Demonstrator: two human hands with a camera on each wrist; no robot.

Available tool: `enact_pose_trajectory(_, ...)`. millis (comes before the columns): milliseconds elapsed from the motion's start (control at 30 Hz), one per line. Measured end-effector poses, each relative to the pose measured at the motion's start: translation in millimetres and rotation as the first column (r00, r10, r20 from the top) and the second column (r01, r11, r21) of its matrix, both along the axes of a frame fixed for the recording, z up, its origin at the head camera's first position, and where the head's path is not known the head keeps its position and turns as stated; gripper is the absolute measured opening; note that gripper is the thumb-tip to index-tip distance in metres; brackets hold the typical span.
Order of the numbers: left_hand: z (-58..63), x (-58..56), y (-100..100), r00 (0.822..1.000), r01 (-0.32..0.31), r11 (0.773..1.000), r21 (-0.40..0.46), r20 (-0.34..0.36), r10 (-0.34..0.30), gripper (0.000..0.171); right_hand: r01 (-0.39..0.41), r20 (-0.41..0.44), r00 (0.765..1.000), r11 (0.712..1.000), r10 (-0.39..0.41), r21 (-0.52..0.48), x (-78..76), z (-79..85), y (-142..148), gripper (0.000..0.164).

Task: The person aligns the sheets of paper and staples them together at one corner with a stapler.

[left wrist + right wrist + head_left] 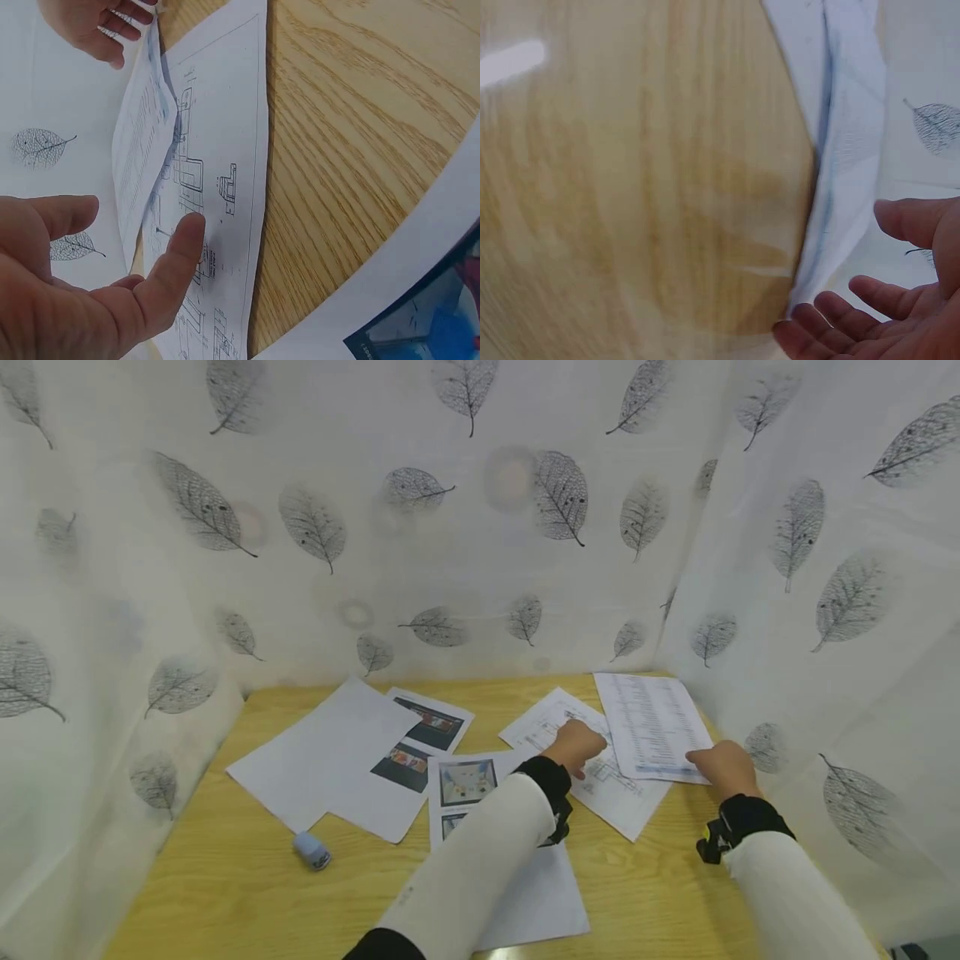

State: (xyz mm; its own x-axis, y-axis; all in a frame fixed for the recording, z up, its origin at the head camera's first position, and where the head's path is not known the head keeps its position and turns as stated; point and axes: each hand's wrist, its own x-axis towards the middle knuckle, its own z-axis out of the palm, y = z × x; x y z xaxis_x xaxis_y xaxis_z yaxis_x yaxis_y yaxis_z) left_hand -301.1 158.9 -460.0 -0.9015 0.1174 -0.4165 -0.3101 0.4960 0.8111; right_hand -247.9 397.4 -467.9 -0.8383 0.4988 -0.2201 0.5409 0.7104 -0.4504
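Observation:
In the head view my left hand (577, 747) is over a sheet with line drawings (615, 789). The left wrist view shows its index finger (174, 266) extended over that drawing sheet, with the thumb apart from it; whether the fingertip touches the paper I cannot tell. A printed sheet with dense rows of text (651, 727) overlaps the drawing sheet. By its near right corner is my right hand (726, 769). In the right wrist view that hand's fingers (840, 319) are loosely bent at the sheet's edge, with the thumb held away from them.
Blank white sheets (315, 760) and a sheet with colour pictures (442, 718) lie on the left of the wooden table (225, 877). Another picture sheet (468, 781) is partly under my left forearm. A small blue-grey object (311, 851) sits near them. Leaf-patterned curtains (480, 568) surround the table.

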Motion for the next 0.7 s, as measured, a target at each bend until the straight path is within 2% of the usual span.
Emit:
enact_pose_trajectory(167,-2.2,-1.0,4.4,1.0,-0.011,1.0,0.0,0.02,0.011,0.038,0.044,-0.041,0.998,0.998,-0.042,0.034,-2.6,-13.3,1.6,0.06)
enact_pose_trajectory(267,-4.1,0.3,7.1,0.999,-0.008,1.0,-0.01,0.042,0.008,0.033,0.055,-0.029,0.998,0.996,-0.053,0.07,-4.3,-16.9,-2.5,0.059)
enact_pose_trajectory(367,-6.7,0.0,10.1,0.999,-0.019,1.0,-0.022,0.047,0.02,0.03,0.031,0.0,1.0,0.991,-0.031,0.133,-5.0,-19.4,-8.0,0.055)
enact_pose_trajectory(500,-9.4,-3.0,13.4,0.999,-0.014,0.998,-0.061,0.03,0.015,0.037,0.0,0.03,1.0,0.979,-0.006,0.203,-3.3,-20.8,-15.0,0.045)
enact_pose_trajectory(600,-11.5,-4.0,14.5,1.0,-0.019,0.997,-0.07,0.021,0.02,0.05,-0.005,0.031,1.0,0.979,-0.001,0.206,-0.4,-20.4,-18.4,0.04)
enact_pose_trajectory(700,-15.5,-2.2,14.6,0.999,-0.049,0.997,-0.057,0.014,0.05,0.05,-0.004,0.039,0.999,0.984,-0.003,0.179,1.7,-19.9,-20.0,0.038)
